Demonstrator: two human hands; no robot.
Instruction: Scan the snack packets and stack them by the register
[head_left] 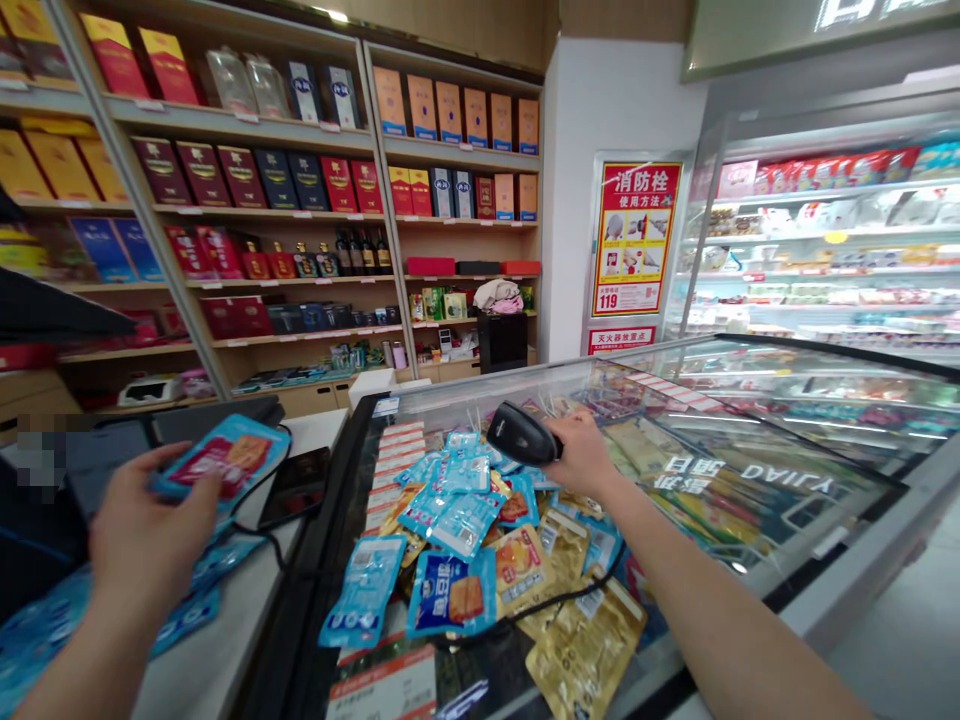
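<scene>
One packet [234, 455] was pinched in the left hand [156, 525] while the right hand [586, 452] gripped a scanner [519, 434], seemingly mid-scanning, the next move calling for aligning both.

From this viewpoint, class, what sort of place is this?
Probably a grocery shop: boxes line the shelves, packets are piled on a glass-topped cabinet, and the right hand holds a barcode scanner.

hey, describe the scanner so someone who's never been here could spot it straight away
Find the glass-topped freezer, then the pile of packets on it. At the pile's far side, the right hand holds the scanner: plain black, unlike the shiny blue and gold packets.
</scene>
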